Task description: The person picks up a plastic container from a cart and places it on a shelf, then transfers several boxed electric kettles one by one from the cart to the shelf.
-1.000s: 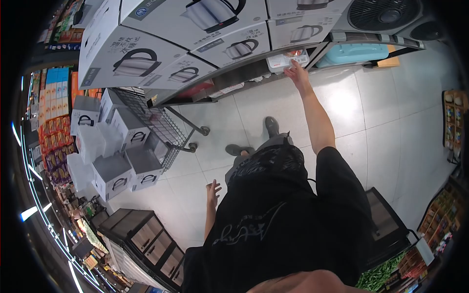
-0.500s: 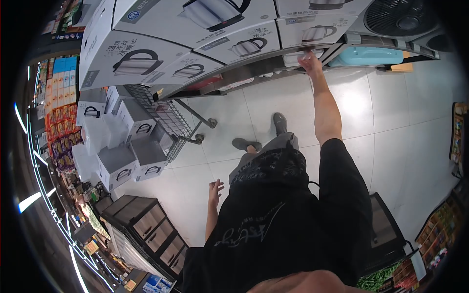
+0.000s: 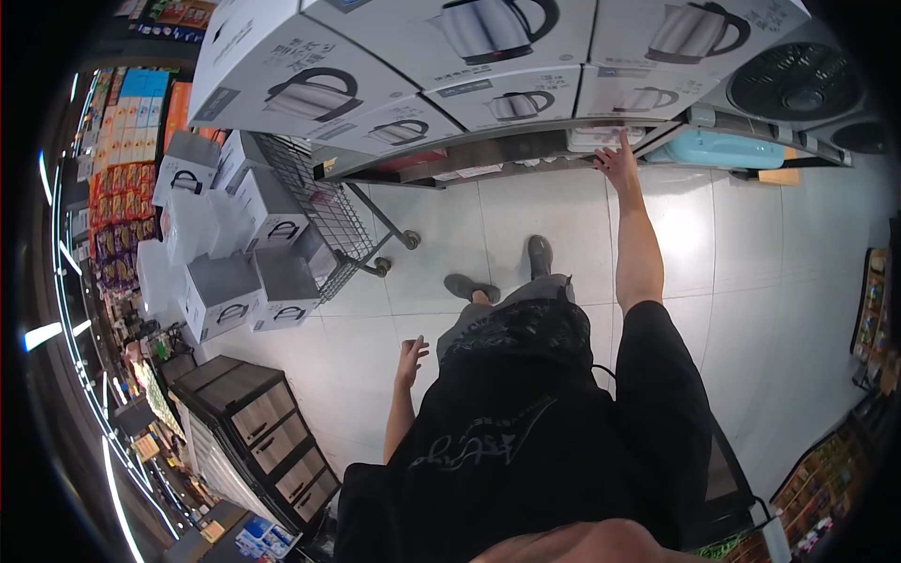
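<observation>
My right arm is stretched forward to the shelf unit. At its end my right hand point(image 3: 616, 163) is open, fingers apart and pointing at a pale pack point(image 3: 591, 139) on the lower shelf point(image 3: 521, 150). The fingertips overlap the pack's front edge in this view. Above that shelf stand stacked white kettle boxes point(image 3: 511, 101), printed with pictures of silver electric kettles. My left hand point(image 3: 411, 360) hangs beside my body over the floor, fingers loosely spread, with nothing in it.
On the left stands a wire shopping cart point(image 3: 343, 220), with several kettle boxes point(image 3: 221, 293) and white translucent packaging point(image 3: 192, 225) beside it. A light-blue container point(image 3: 723, 150) and a black fan point(image 3: 798, 83) are at the right. A drawer cabinet point(image 3: 272, 436) stands at lower left.
My right hand has come back slightly from the shelf, and its fingers have spread. The view has tilted, so the shelf and boxes sit lower and further right. My left hand stays at my side.
</observation>
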`<action>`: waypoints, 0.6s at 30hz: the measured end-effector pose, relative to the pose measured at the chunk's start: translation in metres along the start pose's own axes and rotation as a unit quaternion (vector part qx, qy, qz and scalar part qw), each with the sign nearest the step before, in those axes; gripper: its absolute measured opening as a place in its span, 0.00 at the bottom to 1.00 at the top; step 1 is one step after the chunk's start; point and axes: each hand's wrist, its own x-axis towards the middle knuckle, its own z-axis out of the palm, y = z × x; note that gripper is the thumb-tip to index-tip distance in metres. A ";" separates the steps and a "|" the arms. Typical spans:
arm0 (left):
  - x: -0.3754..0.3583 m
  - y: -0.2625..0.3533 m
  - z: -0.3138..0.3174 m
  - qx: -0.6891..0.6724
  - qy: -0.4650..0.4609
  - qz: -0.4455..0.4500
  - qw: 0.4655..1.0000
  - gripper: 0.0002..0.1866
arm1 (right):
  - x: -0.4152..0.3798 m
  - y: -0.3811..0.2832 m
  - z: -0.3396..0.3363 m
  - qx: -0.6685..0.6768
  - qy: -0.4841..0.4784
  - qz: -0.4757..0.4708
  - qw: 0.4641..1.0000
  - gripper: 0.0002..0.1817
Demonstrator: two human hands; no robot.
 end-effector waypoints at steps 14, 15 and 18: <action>0.020 0.004 -0.023 -0.158 0.100 0.135 0.973 0.30 | -0.119 0.193 -0.064 -0.515 -0.104 0.246 0.815 0.32; 0.018 0.009 -0.033 -0.172 0.108 0.138 0.969 0.30 | -0.117 0.202 -0.062 -0.522 -0.134 0.244 0.806 0.32; 0.018 0.022 -0.082 -0.218 0.155 0.127 0.955 0.29 | -0.120 0.219 -0.026 -0.541 -0.217 0.214 0.784 0.26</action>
